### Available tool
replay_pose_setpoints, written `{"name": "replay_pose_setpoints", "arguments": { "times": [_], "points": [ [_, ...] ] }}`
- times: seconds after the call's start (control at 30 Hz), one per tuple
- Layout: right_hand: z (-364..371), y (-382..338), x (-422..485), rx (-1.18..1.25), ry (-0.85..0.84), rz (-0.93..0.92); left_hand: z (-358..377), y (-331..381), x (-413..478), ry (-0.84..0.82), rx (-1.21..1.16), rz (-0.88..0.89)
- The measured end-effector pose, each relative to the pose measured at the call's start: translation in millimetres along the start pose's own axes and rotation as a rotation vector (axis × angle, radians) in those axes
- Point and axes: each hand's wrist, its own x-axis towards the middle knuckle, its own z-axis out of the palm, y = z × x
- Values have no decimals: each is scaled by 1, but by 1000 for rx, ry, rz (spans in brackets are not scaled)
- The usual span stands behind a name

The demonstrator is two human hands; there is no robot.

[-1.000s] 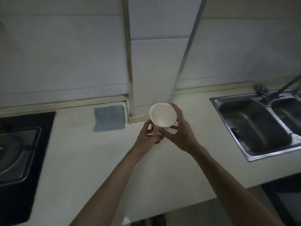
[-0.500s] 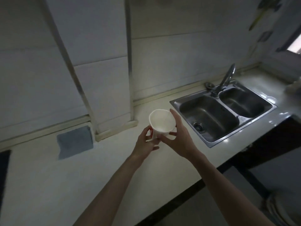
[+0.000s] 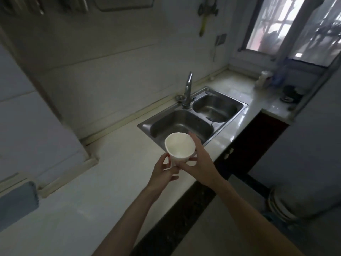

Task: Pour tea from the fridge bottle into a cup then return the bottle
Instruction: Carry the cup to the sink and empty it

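Dim kitchen, pale tabletop under both grips. Your left grip pinches the empty cup low down, your right grip wraps its side, and the sink is just beyond. I'd set it flat, well back from the edge, before going for the bottle.

Plain white cup, no pattern. Silver-grey steel double sink. Pale cream countertop, dark speckled front edge. Blue-grey cloth. Off-white wall tiles.
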Motion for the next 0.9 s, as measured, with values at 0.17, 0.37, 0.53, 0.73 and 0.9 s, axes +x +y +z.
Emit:
{"name": "replay_pose_setpoints", "arguments": {
  "times": [0.17,0.37,0.53,0.73,0.9],
  "points": [
    [-70,34,-22,35,98,55,80,1,16,-90,-18,-29],
    [-138,68,-48,48,218,113,161,2,31,-219,27,-46],
    [-180,91,-60,71,261,144,208,6,42,-303,72,-58],
    [-213,111,-56,71,332,158,248,8,74,-375,110,-66],
    [-240,141,-36,53,405,184,282,16,116,-443,109,-85]
  ]
}}
